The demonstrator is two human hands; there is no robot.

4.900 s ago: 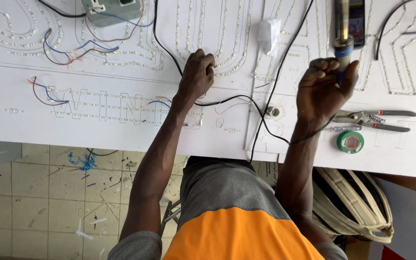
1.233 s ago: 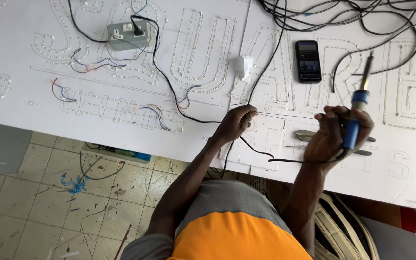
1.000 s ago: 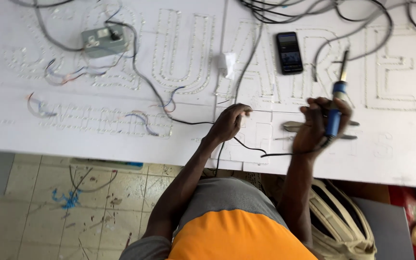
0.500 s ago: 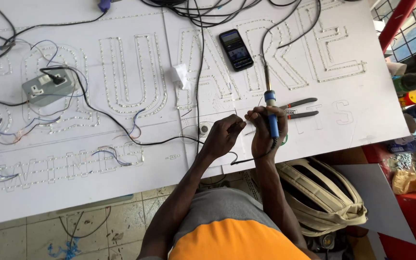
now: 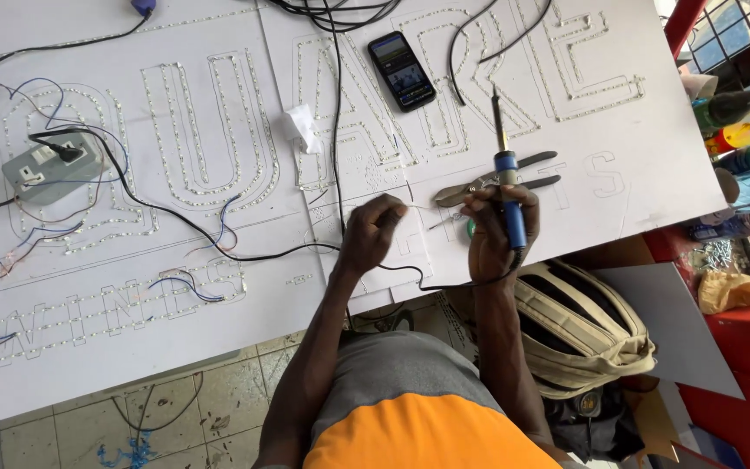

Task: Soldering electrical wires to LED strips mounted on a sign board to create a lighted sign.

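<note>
A large white sign board [image 5: 175,330] lies flat, with letter outlines studded with small lights. My right hand [image 5: 492,234] grips a blue-handled soldering iron [image 5: 507,187], its tip pointing away over the board. My left hand [image 5: 373,234] is pinched on a thin wire [image 5: 417,208] that runs toward the right hand. The iron's black cord [image 5: 253,254] trails left across the board. Grey pliers [image 5: 490,178] lie just beyond my right hand.
A black phone [image 5: 402,70] lies on the board's far side. A grey socket box [image 5: 42,168] with a plug sits at the left among red and blue wires. A folded white paper [image 5: 303,127] lies mid-board. Bottles [image 5: 740,117] stand at right, a beige helmet [image 5: 583,326] below.
The view has swung left to right along the board. Both hands have come together near the board's front edge, and the left hand now pinches a thin wire.
</note>
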